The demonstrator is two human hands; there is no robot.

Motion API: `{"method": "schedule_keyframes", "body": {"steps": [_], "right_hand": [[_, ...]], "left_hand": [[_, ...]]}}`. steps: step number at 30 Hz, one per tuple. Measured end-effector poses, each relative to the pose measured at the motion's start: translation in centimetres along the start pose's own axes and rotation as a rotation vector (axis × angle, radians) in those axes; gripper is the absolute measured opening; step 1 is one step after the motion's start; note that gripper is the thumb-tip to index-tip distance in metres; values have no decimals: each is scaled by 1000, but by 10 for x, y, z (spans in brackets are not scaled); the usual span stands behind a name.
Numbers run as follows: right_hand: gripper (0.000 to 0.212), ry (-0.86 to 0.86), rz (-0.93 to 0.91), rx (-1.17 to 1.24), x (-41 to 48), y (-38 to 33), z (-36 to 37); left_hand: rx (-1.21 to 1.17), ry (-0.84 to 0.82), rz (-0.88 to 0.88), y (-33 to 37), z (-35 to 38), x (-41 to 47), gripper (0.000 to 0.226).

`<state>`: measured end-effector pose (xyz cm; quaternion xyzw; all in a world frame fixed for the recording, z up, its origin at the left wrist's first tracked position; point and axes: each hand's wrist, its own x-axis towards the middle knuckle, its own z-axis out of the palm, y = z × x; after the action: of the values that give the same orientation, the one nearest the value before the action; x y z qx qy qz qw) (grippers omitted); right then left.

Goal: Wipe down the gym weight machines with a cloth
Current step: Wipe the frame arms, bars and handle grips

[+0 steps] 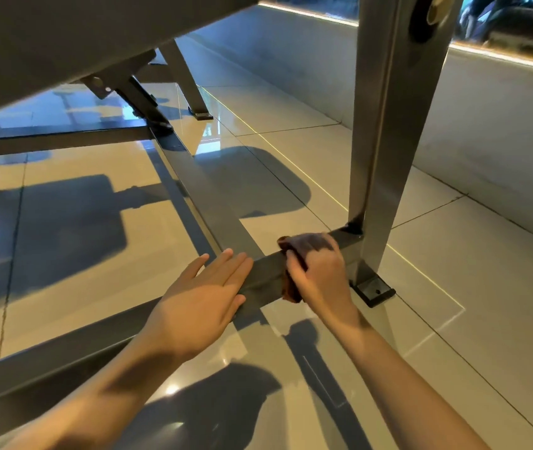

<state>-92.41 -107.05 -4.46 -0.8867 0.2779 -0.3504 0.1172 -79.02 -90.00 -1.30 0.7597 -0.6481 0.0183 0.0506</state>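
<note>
Left hand (206,293) on 1 bar (263,279); right hand (320,277) grips 1 cloth (304,244).

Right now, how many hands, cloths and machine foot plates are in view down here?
Bare hands: 2, left hand and right hand
Dark reddish-brown cloth: 1
Flat metal foot plates: 2
Total: 5
</note>
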Motion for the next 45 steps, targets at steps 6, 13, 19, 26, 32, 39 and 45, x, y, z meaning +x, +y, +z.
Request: {"method": "schedule_keyframes", "body": {"steps": [6,13,19,26,32,39,45], "right_hand": [[40,17,159,15,-31,-50,27],[30,-72,204,0,-11,-37,10],[39,-75,-142,9,-37,-92,35],[46,-73,125,-82,-27,-101,36],[45,-238,-221,-14,-17,-103,25],[40,-128,-37,3,-36,-139,43],[24,-311,-211,7,-23,-129,32]], "left_hand": [[3,53,9,-2,0,-10,56],[177,126,-97,-37,12,-85,52],[227,182,-151,-45,19,-101,52],[233,198,-154,-45,22,-103,51],[298,144,-185,-45,23,-103,53],[265,123,-278,-35,7,-120,62],[332,85,-341,-35,1,-149,58]]}}
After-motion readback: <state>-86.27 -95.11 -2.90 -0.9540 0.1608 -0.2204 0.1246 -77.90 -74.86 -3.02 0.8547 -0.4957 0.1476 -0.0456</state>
